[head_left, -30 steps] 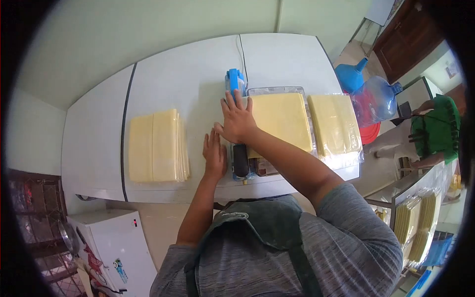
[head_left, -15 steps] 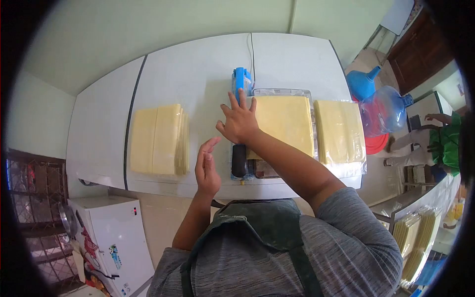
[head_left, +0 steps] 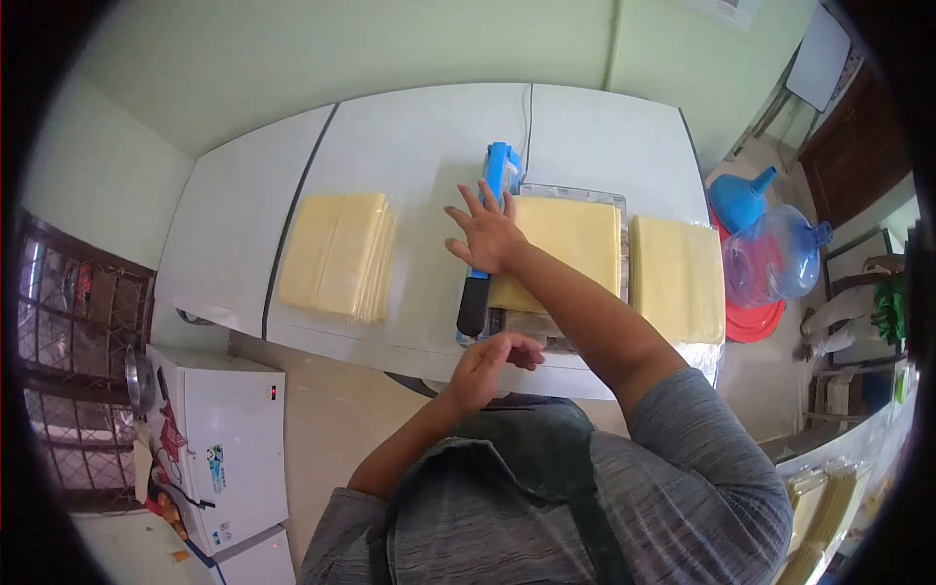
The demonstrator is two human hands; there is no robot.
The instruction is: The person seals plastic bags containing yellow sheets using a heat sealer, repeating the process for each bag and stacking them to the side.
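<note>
A blue bar sealer point(head_left: 501, 168) with a black handle point(head_left: 474, 306) lies lengthwise on the white table. My right hand point(head_left: 485, 237) rests spread out over the sealer's arm, fingers apart, with nothing held. Beside the sealer, a pale yellow folded sheet in clear plastic point(head_left: 570, 244) lies on a grey tray-like stand point(head_left: 624, 202), partly under my right forearm. Low at the table's front edge, just below the black handle, my left hand point(head_left: 490, 369) is loosely curved with fingers extended to the right. I see nothing in it.
To the left lies a stack of yellow plastic-wrapped packs point(head_left: 336, 255); another pack point(head_left: 675, 278) lies to the right. Beyond the table's right end are a blue can point(head_left: 738, 200), a water bottle point(head_left: 775, 255) and a red lid point(head_left: 756, 320). A white freezer point(head_left: 229, 439) stands lower left. Another person point(head_left: 858, 312) is far right.
My left hand has moved right and closer to my body, from left of the black handle to below it. My right hand stays over the sealer. The camera view has shifted.
</note>
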